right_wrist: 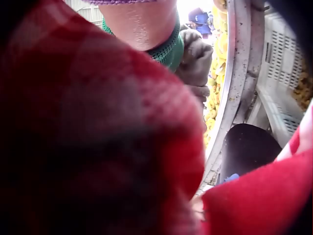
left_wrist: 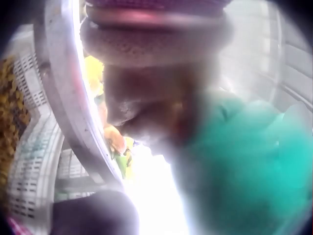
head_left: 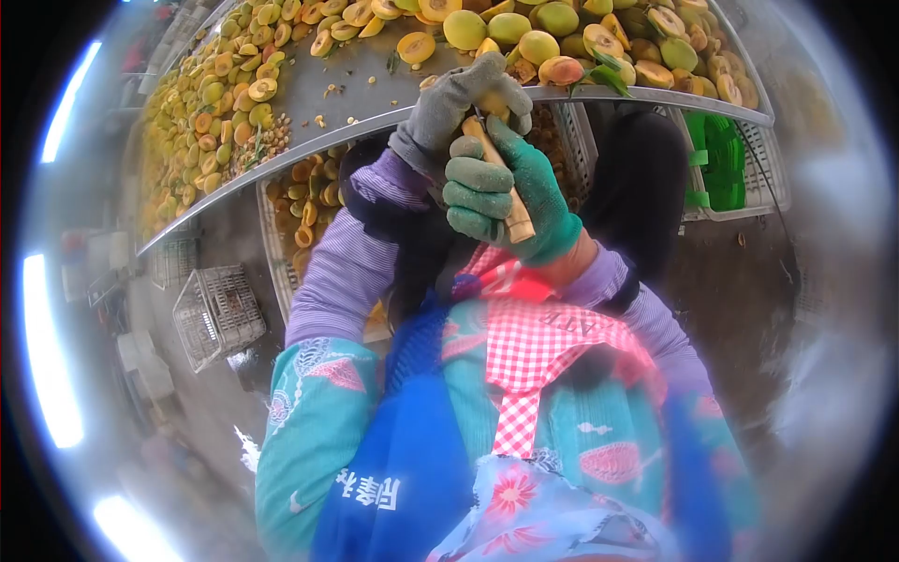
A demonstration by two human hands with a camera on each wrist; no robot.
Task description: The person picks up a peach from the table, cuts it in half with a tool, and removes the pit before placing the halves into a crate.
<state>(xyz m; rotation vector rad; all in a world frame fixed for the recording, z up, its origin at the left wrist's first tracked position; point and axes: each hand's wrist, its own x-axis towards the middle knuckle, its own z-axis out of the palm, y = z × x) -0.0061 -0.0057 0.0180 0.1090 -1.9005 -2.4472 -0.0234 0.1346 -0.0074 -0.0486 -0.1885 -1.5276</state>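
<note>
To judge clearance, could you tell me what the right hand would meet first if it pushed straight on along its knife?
Probably the fruit the left hand holds; the right hand's knife points at it, though depth is unclear.

Left hand (head_left: 468, 98) curled, grey-gloved; right hand (head_left: 501, 192) fisted just below – touching, apparently; forearms raised.

Red checked cloth (right_wrist: 98, 147) across most of the frame, grey-gloved hand (right_wrist: 195, 58) beside the metal table rim (right_wrist: 234, 83).
</note>
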